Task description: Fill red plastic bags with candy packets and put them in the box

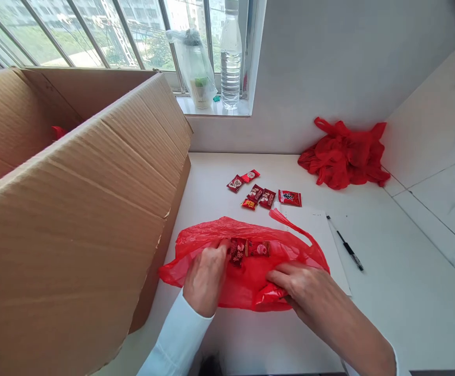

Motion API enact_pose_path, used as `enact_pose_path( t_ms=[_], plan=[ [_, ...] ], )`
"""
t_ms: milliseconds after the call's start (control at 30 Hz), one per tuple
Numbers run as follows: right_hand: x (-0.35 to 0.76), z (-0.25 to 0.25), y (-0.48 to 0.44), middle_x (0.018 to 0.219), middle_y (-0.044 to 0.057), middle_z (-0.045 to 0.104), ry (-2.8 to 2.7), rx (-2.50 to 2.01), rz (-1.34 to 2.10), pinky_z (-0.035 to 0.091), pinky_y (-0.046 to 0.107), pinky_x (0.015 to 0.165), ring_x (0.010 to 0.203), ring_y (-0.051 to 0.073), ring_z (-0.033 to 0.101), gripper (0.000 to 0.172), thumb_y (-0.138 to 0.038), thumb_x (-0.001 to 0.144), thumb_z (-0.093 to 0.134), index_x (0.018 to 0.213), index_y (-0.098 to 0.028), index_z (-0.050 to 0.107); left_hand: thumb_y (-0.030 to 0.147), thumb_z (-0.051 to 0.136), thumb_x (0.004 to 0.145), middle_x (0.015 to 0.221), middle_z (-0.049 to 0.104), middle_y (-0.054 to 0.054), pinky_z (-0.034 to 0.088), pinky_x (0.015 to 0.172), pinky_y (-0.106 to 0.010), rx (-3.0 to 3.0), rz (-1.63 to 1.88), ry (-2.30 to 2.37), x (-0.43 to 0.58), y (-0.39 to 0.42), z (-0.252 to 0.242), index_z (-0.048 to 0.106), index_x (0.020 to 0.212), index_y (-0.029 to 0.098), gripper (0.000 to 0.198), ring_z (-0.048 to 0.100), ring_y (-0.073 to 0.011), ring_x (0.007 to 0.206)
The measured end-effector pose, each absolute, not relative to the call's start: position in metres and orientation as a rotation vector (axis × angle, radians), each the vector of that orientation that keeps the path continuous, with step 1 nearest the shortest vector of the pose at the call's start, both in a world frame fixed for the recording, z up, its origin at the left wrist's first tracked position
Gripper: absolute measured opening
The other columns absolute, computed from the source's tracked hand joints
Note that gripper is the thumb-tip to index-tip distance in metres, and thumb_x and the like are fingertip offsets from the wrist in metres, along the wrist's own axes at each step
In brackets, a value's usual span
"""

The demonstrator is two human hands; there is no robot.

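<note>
A red plastic bag (251, 237) lies on the white table in front of me. My left hand (206, 277) is closed on small red candy packets (238, 250) at the bag's mouth. My right hand (301, 284) pinches the bag's lower right edge and holds it down. Beyond the bag, several more red candy packets (266, 197) lie loose on the table.
A large open cardboard box (74, 209) fills the left side. A heap of red plastic bags (345, 154) sits at the back right by the wall. A sheet of paper (321, 230) and a black pen (350, 251) lie right of the bag. Bottles (230, 52) stand on the windowsill.
</note>
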State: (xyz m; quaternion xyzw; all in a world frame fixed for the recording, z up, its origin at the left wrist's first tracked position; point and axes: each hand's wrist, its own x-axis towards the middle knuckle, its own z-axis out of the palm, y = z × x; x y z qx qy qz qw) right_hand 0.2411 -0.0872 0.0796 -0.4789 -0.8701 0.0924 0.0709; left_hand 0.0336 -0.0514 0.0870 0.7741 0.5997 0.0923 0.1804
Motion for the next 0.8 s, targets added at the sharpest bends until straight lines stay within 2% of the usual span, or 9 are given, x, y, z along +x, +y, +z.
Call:
enact_pose_path(
  t_ms=[67,133,200,267,400,567,700,800],
  plan=[
    [0.238,0.081,-0.092,0.064,-0.003,0.055,-2.659,-1.417,0.325,0.022,0.027,0.044,0.052,0.014,0.049,0.039,0.012,0.060,0.038,0.072,-0.023,0.050,0.015,0.041,0.090,0.074,0.064,-0.004,0.043,0.056,-0.028,2.241,0.197,1.796,0.046,-0.046,0.078,0.058,0.085,0.019,0.018,0.062,-0.0202,0.065],
    [0.233,0.081,-0.095,0.064,-0.003,0.054,-2.679,-1.441,0.338,0.021,0.028,0.045,0.053,0.015,0.048,0.038,0.012,0.060,0.038,0.071,-0.023,0.049,0.021,0.047,0.089,0.085,0.066,-0.010,0.046,0.062,-0.032,2.269,0.209,1.892,0.056,-0.041,0.063,0.059,0.095,0.016,0.014,0.063,-0.0259,0.079],
    [0.230,0.079,-0.097,0.064,-0.003,0.053,-2.696,-1.465,0.345,0.018,0.028,0.045,0.051,0.014,0.046,0.039,0.012,0.060,0.038,0.072,-0.023,0.050,0.023,0.055,0.085,0.098,0.065,-0.016,0.049,0.068,-0.038,2.255,0.218,1.930,0.058,-0.040,0.047,0.059,0.103,0.014,0.021,0.062,-0.0319,0.091],
    [0.230,0.078,-0.097,0.064,-0.003,0.053,-2.706,-1.478,0.381,0.017,0.029,0.044,0.049,0.014,0.044,0.040,0.012,0.060,0.037,0.073,-0.023,0.051,0.023,0.059,0.082,0.104,0.065,-0.016,0.051,0.074,-0.042,2.236,0.227,1.901,0.054,-0.041,0.035,0.059,0.105,0.015,0.024,0.061,-0.0340,0.097],
    [0.232,0.085,-0.093,0.064,-0.003,0.054,-2.659,-1.513,0.417,0.017,0.029,0.044,0.048,0.014,0.044,0.038,0.010,0.063,0.037,0.073,-0.023,0.051,0.018,0.059,0.081,0.104,0.067,-0.009,0.051,0.085,-0.043,2.189,0.277,1.824,0.040,-0.044,0.035,0.059,0.103,0.019,0.022,0.063,-0.0291,0.098],
    [0.233,0.097,-0.080,0.067,0.000,0.060,-2.582,-1.613,0.260,0.025,0.028,0.045,0.056,0.017,0.055,0.041,0.009,0.066,0.039,0.085,-0.021,0.058,0.026,0.054,0.085,0.090,0.068,-0.003,0.052,0.078,-0.035,1.912,0.484,1.650,0.030,-0.041,0.078,0.061,0.098,0.019,0.016,0.064,-0.0227,0.088],
    [0.228,0.090,-0.069,0.072,0.002,0.065,-2.626,-1.781,0.209,0.026,0.026,0.041,0.052,0.015,0.056,0.046,0.009,0.063,0.044,0.095,-0.019,0.061,0.032,0.049,0.089,0.088,0.065,-0.001,0.050,0.075,-0.032,1.696,0.663,1.542,0.031,-0.036,0.103,0.058,0.096,0.020,0.017,0.061,-0.0192,0.083],
    [0.219,0.075,-0.068,0.080,0.005,0.066,-2.591,-1.840,0.156,0.037,0.026,0.044,0.063,0.018,0.062,0.045,0.008,0.067,0.045,0.100,-0.018,0.061,0.032,0.045,0.091,0.085,0.062,-0.002,0.048,0.075,-0.034,1.737,0.640,1.572,0.035,-0.034,0.103,0.054,0.094,0.019,0.015,0.059,-0.0196,0.081]
  ],
)
